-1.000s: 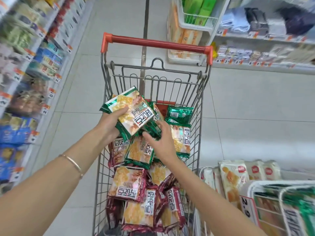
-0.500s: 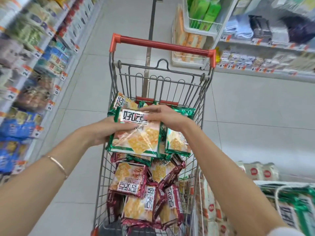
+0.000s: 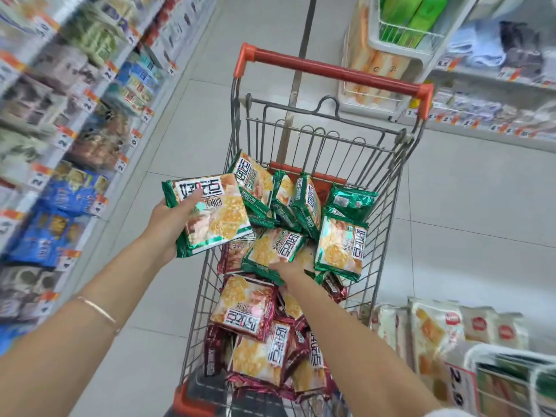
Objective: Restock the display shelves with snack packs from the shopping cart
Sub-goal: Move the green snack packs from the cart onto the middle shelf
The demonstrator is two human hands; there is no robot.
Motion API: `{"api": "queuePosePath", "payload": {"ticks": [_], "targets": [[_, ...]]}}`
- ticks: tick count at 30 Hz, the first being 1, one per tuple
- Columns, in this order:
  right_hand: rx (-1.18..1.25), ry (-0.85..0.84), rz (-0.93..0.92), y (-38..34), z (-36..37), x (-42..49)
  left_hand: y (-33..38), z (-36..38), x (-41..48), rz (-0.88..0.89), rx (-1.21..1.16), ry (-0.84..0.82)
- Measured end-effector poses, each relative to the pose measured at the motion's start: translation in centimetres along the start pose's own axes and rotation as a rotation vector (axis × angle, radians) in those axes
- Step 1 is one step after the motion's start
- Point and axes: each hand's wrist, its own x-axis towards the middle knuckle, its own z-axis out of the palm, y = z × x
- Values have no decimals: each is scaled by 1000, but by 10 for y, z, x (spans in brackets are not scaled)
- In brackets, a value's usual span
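Green snack pack (image 3: pixel 210 213) sits centre-left in the frame, over the shopping cart (image 3: pixel 331 68) edge, with the left hand (image 3: pixel 168 219) fingers wrapped around it. Right hand (image 3: pixel 290 269) touches a second green pack (image 3: pixel 272 248) inside the cart, its fingers hidden, so I cannot tell its grip.

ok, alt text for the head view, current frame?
The left hand holds a green snack pack over the left rim of a shopping cart, while the right hand reaches a second green pack inside, fingers hidden. Green packs fill the far end, red packs the near end; shelves flank the aisle.
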Motion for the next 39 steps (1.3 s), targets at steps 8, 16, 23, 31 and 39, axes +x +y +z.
{"api": "queuePosePath", "payload": {"ticks": [8,16,23,31,39], "targets": [[166,72,-372,-42,-84,-81,14,9,-1,24,129,99],[212,-62,-503,-61,-80,-134,26,39,-44,-97,294,-252],[334,38,-446,-2,-57,-141,39,21,-95,-182,340,-868],[613,257,-611,83,-53,-294,26,33,-175,61,616,-1060],[888,581,-649,260,-93,-415,-38,72,-367,188,848,-1431]]}}
